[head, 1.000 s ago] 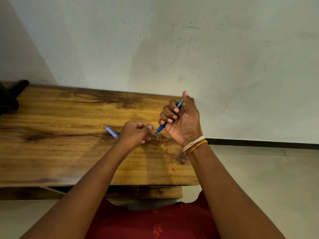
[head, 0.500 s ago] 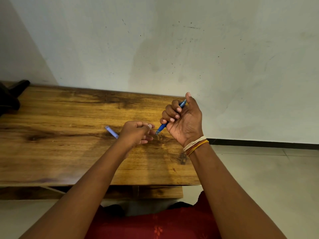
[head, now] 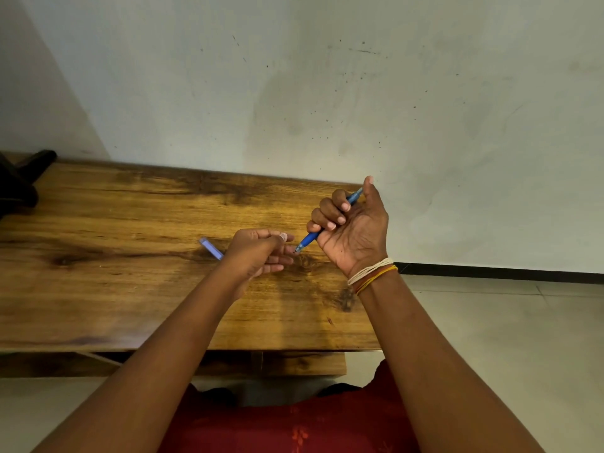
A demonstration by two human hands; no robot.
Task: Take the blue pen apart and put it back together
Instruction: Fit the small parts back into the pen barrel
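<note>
My right hand (head: 354, 228) is curled around the blue pen barrel (head: 309, 239), held above the wooden table (head: 114, 289) with its tip slanting down to the left. My left hand (head: 258, 253) is just left of that tip, its thumb and fingers pinched together close to it; whether something small is between them I cannot tell. A pale blue pen piece (head: 211, 248), probably the cap, lies on the table behind my left hand, partly hidden by it.
A dark object (head: 19, 181) sits at the table's far left corner. A pale wall stands right behind the table. The table's right edge ends near my right wrist, with tiled floor (head: 490, 322) beyond it.
My right hand with the pen barrel has drifted slightly right and down. My left hand stays pinched near the tip. The pale blue piece has not moved.
</note>
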